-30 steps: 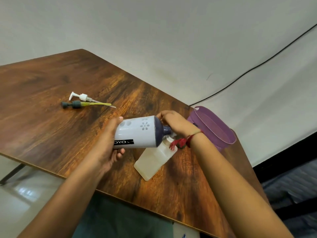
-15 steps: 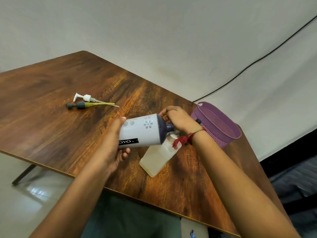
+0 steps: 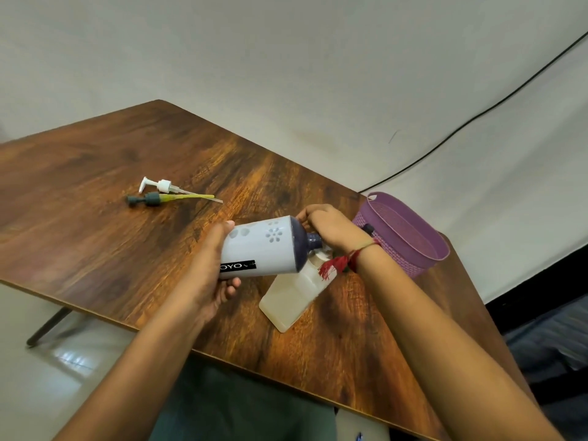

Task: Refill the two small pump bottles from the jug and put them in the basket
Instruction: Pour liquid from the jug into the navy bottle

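The jug (image 3: 264,246) is lying almost level above the middle of the table (image 3: 95,249), and pouring is the step you are doing. Going from the left, a white pump (image 3: 160,185) and a grey pump (image 3: 152,198) are lying side by side, well apart from the work. Your left hand (image 3: 206,275) is gripping the jug's base, fingers wrapping underneath. Below the spout, the bottle (image 3: 291,297) is standing on the table, looking mostly filled with pale liquid. Your right hand (image 3: 331,227) is curling its fingers over the jug's dark neck and hiding the spout, so I cannot tell whether liquid is running. Try tipping slowly, aiming the spout straight over the bottle's mouth, and watching the level. The basket (image 3: 394,262) is waiting just beside your right wrist.
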